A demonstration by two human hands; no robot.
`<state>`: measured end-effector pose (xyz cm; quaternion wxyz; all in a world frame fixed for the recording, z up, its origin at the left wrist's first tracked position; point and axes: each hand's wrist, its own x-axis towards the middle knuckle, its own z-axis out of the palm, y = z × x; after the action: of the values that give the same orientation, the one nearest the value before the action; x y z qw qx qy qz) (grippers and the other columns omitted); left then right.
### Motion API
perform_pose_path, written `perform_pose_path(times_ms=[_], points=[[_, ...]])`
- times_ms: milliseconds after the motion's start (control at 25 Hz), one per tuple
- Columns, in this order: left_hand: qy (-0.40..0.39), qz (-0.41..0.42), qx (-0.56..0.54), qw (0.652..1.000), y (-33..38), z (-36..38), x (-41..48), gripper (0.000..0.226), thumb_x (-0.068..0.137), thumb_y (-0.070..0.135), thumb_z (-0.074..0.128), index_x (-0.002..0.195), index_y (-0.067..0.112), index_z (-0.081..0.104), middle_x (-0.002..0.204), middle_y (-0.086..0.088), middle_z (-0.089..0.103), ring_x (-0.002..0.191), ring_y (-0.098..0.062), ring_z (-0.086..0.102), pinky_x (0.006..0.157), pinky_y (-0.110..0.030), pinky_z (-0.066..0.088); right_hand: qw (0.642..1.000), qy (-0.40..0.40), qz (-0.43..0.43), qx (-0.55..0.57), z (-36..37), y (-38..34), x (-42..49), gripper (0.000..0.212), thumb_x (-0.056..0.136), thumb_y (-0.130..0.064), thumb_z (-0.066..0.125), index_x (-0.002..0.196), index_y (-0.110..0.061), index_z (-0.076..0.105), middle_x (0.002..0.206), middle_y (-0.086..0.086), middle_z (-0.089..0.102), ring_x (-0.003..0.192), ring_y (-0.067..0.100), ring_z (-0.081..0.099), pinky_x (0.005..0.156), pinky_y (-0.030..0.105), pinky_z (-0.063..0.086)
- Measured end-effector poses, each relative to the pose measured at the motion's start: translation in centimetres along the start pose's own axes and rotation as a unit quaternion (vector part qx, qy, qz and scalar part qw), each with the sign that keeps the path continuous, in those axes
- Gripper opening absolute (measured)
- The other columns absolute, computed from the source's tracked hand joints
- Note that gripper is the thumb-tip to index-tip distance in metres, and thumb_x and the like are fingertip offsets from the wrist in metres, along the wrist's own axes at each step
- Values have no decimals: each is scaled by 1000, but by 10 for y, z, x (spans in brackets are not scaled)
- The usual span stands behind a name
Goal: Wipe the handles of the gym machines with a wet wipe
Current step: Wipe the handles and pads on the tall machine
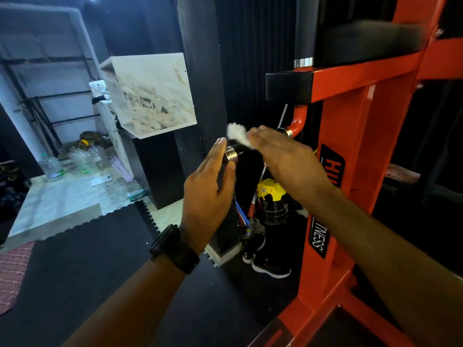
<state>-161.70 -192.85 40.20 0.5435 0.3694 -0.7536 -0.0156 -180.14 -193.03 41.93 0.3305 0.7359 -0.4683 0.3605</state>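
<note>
nearest you, your left hand [209, 194], the one with the watch [172, 246] on its wrist, stands edge-up with the fingers straight and together, holding nothing. its palm faces the chrome end of the handle [231, 155], just beside it or barely touching; the blur won't let you say which. the handle is a short black grip whose long axis runs from that chrome cap away from you and up to the right.

your right hand [283, 156] lies across the top of it, fingers fairly flat and blurred, thumb hidden below, with the wet wipe [236, 135] bunched under the fingertips and poking out past them. so the right hand is already on the grip, while the left sits only at the near end.

farther on, the grip meets the bent orange tube [299, 118], which joins the machine frame [355, 136]. my read: the coming stroke should run along that axis, cap to tube, with the left steadying the cap.
</note>
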Motion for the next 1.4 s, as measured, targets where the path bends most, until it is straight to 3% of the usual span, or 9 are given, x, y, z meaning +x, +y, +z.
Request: perform_pose_path(times_ms=[360,560,680,760,880,960,1040,1200,1400], points=[[-3,-3,22,1000,-1,0,0,49,104,25,54,150,12,44,147,-6,54,132,-12,50,105,-2,30,998,-4,64,22,2,-9,0,49,83,6,59,131,-4,61,137,13,60,129,27,56,105,40,48],[-3,-4,18,1000,-1,1,0,49,104,25,54,150,12,43,145,-7,56,129,-16,55,107,-16,38,994,11,90,68,-6,-9,11,42,85,7,57,124,-4,66,129,13,66,121,25,62,100,40,52],[17,11,20,1000,-1,3,0,48,103,21,56,148,10,46,141,-9,59,118,-20,61,102,-23,44,996,-58,4,68,-9,-12,22,46,88,8,60,131,-9,62,134,9,62,125,23,59,106,34,47],[15,2,20,1000,0,3,0,48,103,23,55,148,11,46,139,-9,60,117,-16,61,102,-21,44,995,-79,22,64,-12,-11,32,42,92,2,57,131,-12,62,133,7,61,120,22,61,102,36,51],[2,-12,12,1000,0,0,-2,51,103,25,55,151,16,43,127,-5,67,82,-4,60,84,-7,44,991,-98,5,87,-14,-20,35,39,92,2,56,129,-9,62,133,8,61,123,23,59,105,35,47],[4,-16,1,1000,1,0,-3,52,102,23,56,151,16,42,124,-2,69,80,4,56,79,0,41,993,-77,24,89,-12,-24,28,45,90,5,58,133,-9,59,134,9,61,122,23,60,103,36,50],[14,-16,-2,1000,2,1,-3,51,101,22,59,149,12,44,119,-3,70,98,9,53,80,4,39,992,-17,88,85,-9,-25,15,49,85,8,61,132,-7,60,131,11,64,117,25,64,97,39,55],[37,14,18,999,0,2,1,45,100,19,61,142,5,52,112,-8,73,98,6,55,80,6,35,994,72,45,66,-1,-33,0,32,86,-4,65,118,-2,69,110,14,68,104,31,63,91,42,55],[17,-2,25,1000,3,0,0,48,102,33,53,146,13,48,119,-7,71,92,-7,64,82,0,39,963,69,200,170,2,-45,-5,38,97,-16,59,132,-2,59,106,8,52,98,5,45,77,16,43]])
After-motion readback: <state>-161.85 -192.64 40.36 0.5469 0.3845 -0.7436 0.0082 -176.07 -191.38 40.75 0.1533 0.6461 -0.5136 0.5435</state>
